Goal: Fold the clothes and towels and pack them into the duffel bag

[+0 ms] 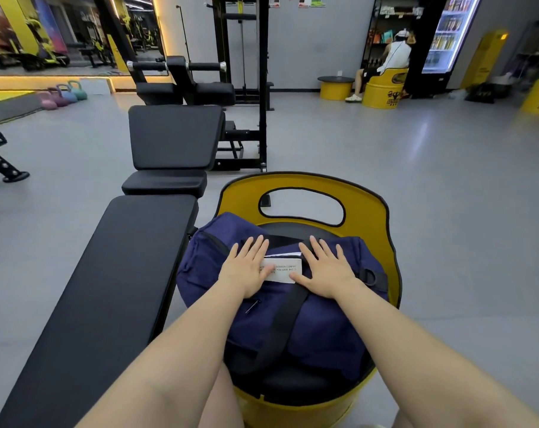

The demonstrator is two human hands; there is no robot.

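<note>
One navy duffel bag [317, 329] sits low in the middle of the frame, on the black cushion of a yellow barrel seat [367, 211]. My left hand [246, 270] and my right hand [325, 270] both lie flat on top of it, fingers straight and spread, holding nothing. Between them is one white label [283, 270] with small print, my left thumb touching its edge. One black strap [280, 329] runs down across the bag toward me.

Just left of the seat stands one long black padded bench [107, 288], bare, with two more black pads beyond it toward the upper middle. The floor [416, 156] is smooth grey. At the upper left, four pastel kettlebells [63, 95] stand in a row below a mirror. At the upper right, one person [385, 66] sits on another yellow barrel near a lit drinks fridge [450, 35].
</note>
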